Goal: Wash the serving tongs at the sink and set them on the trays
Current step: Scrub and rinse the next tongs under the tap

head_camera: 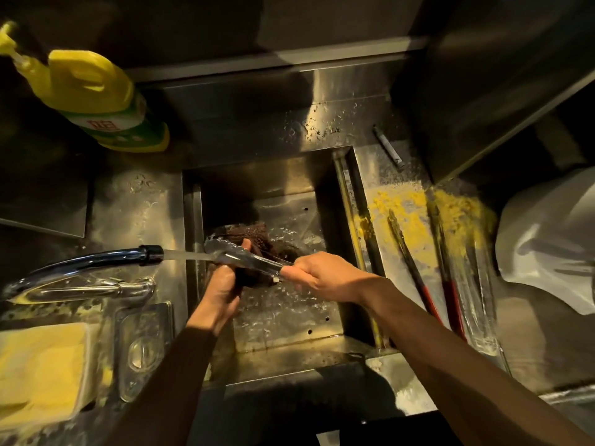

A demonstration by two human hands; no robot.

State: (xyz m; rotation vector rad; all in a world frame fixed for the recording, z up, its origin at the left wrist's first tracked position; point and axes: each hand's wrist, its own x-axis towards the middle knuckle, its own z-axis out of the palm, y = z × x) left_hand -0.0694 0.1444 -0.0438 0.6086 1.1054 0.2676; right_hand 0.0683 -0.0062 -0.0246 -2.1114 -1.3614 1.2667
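Steel serving tongs point(240, 255) lie across the steel sink point(322, 175) under the stream from the tap point(96, 259). My right hand point(318, 275) grips their handle end. My left hand point(222, 288) is curled round a dark brown scrub pad point(257, 235) and the tongs' jaws, thumb on top. On the counter right of the sink lie two more tongs with red handles point(425, 297), point(450, 294), and a clear pair point(479, 304).
A yellow and green detergent bottle point(99, 98) stands at the back left. A yellow sponge point(42, 365) sits in a holder at the front left. Yellow crumbs point(457, 207) cover the wet counter on the right. A white plastic bag point(550, 236) sits far right.
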